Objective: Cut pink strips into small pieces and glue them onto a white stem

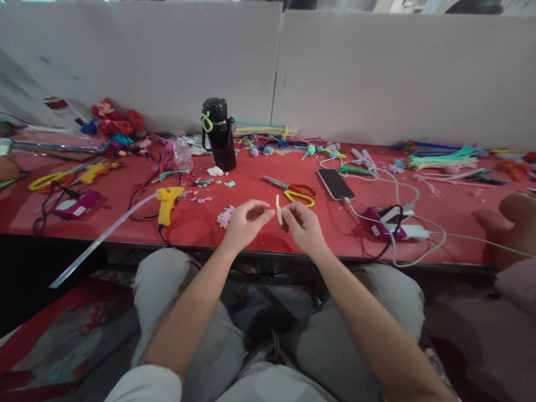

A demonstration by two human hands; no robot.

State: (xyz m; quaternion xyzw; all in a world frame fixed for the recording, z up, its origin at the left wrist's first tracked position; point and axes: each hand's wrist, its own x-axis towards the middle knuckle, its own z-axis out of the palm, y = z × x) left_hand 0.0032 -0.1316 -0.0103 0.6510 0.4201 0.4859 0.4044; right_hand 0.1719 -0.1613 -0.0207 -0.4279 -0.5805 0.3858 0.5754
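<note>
My right hand (pixel 304 224) pinches a short cream-coloured stick (pixel 278 209) and holds it upright over the front edge of the red table (pixel 444 201). My left hand (pixel 247 222) hovers just left of the stick, its fingers curled and the fingertips close to it; whether they touch it is unclear. A small pink fuzzy piece (pixel 225 216) lies on the table by my left hand. Yellow-handled scissors (pixel 295 191) lie just beyond my hands.
A yellow glue gun (pixel 168 202) stands to the left, a black flask (pixel 220 134) behind it. A phone (pixel 335 183), a purple power pack (pixel 383 222) and white cables lie to the right. Pipe cleaners line the back wall. Another person's arm (pixel 513 223) rests at far right.
</note>
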